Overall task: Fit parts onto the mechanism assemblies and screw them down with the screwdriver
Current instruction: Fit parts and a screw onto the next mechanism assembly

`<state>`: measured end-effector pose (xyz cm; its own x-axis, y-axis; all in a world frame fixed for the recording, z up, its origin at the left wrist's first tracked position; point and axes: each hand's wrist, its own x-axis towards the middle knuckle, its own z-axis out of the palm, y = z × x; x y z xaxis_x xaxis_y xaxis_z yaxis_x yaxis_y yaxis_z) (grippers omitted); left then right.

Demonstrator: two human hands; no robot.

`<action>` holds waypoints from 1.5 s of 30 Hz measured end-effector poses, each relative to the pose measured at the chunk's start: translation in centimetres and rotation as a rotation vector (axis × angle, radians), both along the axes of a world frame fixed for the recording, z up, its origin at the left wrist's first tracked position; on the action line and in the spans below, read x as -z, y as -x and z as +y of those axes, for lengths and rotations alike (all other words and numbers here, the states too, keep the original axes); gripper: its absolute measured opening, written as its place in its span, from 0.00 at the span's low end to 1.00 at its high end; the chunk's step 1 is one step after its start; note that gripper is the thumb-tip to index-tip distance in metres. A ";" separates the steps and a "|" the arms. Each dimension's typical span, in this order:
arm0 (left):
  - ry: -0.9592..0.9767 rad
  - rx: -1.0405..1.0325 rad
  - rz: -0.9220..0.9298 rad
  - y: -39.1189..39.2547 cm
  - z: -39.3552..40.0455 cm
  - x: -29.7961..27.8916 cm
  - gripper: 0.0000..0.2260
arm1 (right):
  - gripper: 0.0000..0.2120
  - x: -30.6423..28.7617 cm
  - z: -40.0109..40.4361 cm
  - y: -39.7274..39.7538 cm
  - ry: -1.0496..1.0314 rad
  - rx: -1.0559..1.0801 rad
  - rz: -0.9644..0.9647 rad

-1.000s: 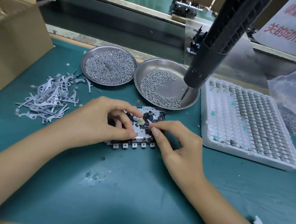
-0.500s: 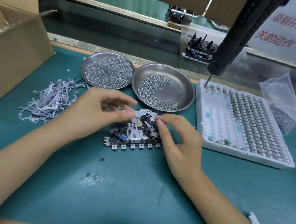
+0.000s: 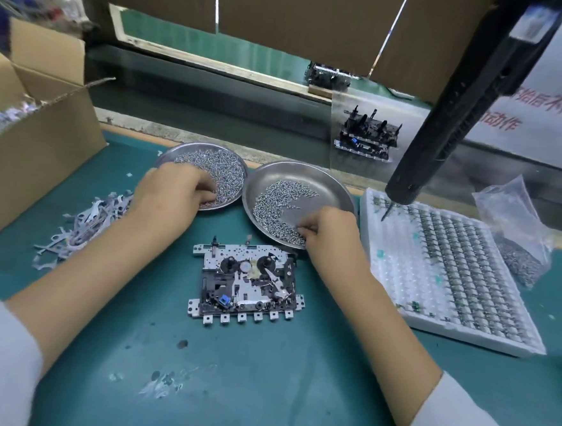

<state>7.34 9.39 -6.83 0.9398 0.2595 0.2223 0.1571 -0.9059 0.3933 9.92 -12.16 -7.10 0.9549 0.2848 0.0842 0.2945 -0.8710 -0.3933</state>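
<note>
A metal mechanism assembly (image 3: pixel 246 282) lies flat on the teal mat in the middle, with no hand on it. My left hand (image 3: pixel 171 193) reaches into the left steel dish (image 3: pixel 235 163) full of small screws, fingers curled down among them. My right hand (image 3: pixel 326 231) is over the near rim of the right steel dish (image 3: pixel 328 183), fingertips pinching at the screws there. Whether either hand holds a screw is hidden. The black electric screwdriver (image 3: pixel 452 118) hangs at the upper right, its bit over the white tray.
A white tray (image 3: pixel 384 286) of small parts sits at the right, a plastic bag (image 3: pixel 517 236) of screws behind it. Loose flat metal levers (image 3: pixel 82 229) lie left, beside a cardboard box (image 3: pixel 34 149). Another mechanism assembly (image 3: pixel 366 135) stands on the conveyor behind.
Both hands left the mechanism assembly and moved back to the screw dishes, left to the left dish, right to the right dish. The hanging screwdriver swung right, toward the tray.
</note>
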 end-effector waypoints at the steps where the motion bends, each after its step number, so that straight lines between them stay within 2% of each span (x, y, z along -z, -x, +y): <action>1: -0.016 -0.021 -0.018 0.0 0.1 0.1 0.06 | 0.07 0.0 0.0 0.0 -0.010 0.004 -0.010; 8: -0.047 0.029 -0.158 0.2 0.1 0.6 0.05 | 0.12 0.1 -0.3 0.2 -0.158 0.047 0.013; 12: 0.111 0.040 -0.235 0.4 0.2 0.7 0.07 | 0.14 0.4 -0.3 0.2 -0.205 0.070 0.034; 16: 0.176 0.055 -0.309 0.8 0.1 0.7 0.07 | 0.14 0.4 -0.5 0.4 -0.283 0.063 -0.008; 20: 0.213 0.048 -0.344 1.0 -0.4 0.4 0.06 | 0.12 0.3 -0.5 0.2 -0.210 0.000 -0.043; 22: 0.377 0.031 -0.342 1.4 -0.9 0.2 0.04 | 0.12 0.5 -0.5 0.0 -0.224 -0.006 -0.063; 25: 0.771 0.048 -0.303 2.5 -2.0 0.0 0.05 | 0.14 0.8 -0.5 0.0 -0.267 0.003 -0.071; 27: 0.965 0.075 -0.286 3.5 -3.0 0.1 0.05 | 0.13 0.8 -0.7 0.1 -0.352 0.015 -0.092; 30: 1.070 0.150 -0.277 4.9 -4.4 0.4 0.07 | 0.13 0.2 -1.0 0.3 -0.575 0.052 -0.080; 33: 1.067 0.214 -0.296 5.8 -5.3 0.3 0.09 | 0.14 -0.6 -1.4 1.0 -0.852 0.034 0.045; 35: 0.995 0.235 -0.327 6.1 -5.7 0.2 0.09 | 0.15 -1.0 -1.6 1.8 -0.996 0.027 0.136; 39: 0.962 0.240 -0.386 6.6 -6.4 -0.1 0.10 | 0.10 -1.3 -1.1 3.7 -1.292 -0.063 0.408; 45: 1.008 0.280 -0.408 7.0 -6.9 -0.3 0.12 | 0.11 -1.4 0.2 5.1 -1.453 -0.139 0.541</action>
<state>0.33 2.51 -6.54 0.8979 0.2859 0.3348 -0.3105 -0.1280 0.9419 4.85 -11.91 -5.67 0.9353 0.3530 0.0228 -0.1130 0.3592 -0.9264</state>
